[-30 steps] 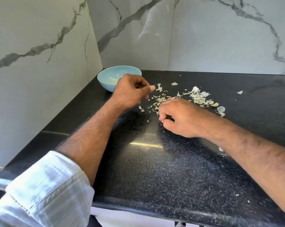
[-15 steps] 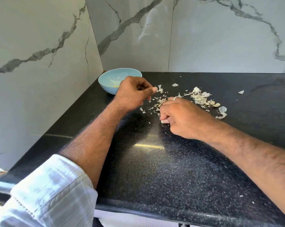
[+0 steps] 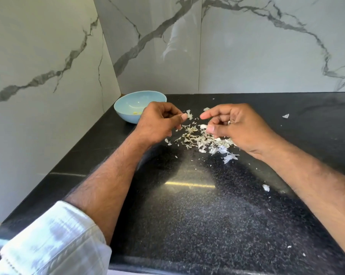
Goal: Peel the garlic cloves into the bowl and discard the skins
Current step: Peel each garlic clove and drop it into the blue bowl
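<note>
Head view: the right hand [image 3: 239,128] pinches a pale garlic clove [image 3: 203,126] between thumb and curled fingers, over the heap of skins [image 3: 205,140]; the left hand [image 3: 157,122] is curled, thumb against forefinger, whether on a scrap I cannot tell; peeling seems in hand, and next the left must strip the skin; one blue bowl [image 3: 126,108] holds two or three peeled cloves [image 3: 136,113].

Both forearms reach forward and angle inward, hands near each other but apart. The left hand [image 3: 157,122] is curled, thumb tip pressed to the fingertips, a rolled white sleeve [image 3: 54,241] at its elbow. The right hand [image 3: 235,126] has its index finger extended, other fingers curled, thumb pinching something small and white.
</note>
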`<state>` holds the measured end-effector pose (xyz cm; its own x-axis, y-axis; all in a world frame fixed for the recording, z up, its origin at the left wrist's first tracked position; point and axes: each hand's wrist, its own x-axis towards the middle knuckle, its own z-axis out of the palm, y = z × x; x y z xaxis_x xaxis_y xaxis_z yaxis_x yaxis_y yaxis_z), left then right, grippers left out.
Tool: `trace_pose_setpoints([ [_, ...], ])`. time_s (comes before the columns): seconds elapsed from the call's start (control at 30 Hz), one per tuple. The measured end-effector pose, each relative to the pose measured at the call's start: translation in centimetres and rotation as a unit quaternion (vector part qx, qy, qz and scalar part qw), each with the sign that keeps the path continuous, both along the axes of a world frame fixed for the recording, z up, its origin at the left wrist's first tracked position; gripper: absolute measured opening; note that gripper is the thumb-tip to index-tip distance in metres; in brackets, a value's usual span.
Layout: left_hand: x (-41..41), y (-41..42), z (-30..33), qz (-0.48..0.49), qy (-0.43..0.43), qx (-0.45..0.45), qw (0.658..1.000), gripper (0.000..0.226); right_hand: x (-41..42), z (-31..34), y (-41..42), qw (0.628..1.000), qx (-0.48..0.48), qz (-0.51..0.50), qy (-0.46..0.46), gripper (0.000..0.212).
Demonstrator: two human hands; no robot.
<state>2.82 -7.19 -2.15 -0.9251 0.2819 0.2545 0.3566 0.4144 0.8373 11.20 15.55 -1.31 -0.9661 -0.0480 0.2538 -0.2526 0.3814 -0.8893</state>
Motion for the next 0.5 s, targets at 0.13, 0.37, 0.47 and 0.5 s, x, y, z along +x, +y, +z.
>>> trace_pose_setpoints([
  [0.13,0.4,0.1,0.2,-0.021,-0.017,0.023,0.999,0.016,-0.8,-0.5,0.7,0.969,-0.218,0.035,-0.111,0.025],
  [0.37,1.2,0.9,0.5,-0.100,-0.023,0.072,0.992,0.016,-1.3,-0.6,0.9,0.946,-0.293,0.047,-0.128,0.025],
  [0.47,1.4,1.2,0.3,-0.107,-0.019,0.070,0.992,0.014,-1.2,-0.8,0.6,0.948,-0.286,0.057,-0.127,0.023],
  [0.5,1.4,1.4,0.3,-0.109,-0.018,0.070,0.991,0.014,-1.3,-0.9,0.4,0.950,-0.281,0.055,-0.121,0.021],
])
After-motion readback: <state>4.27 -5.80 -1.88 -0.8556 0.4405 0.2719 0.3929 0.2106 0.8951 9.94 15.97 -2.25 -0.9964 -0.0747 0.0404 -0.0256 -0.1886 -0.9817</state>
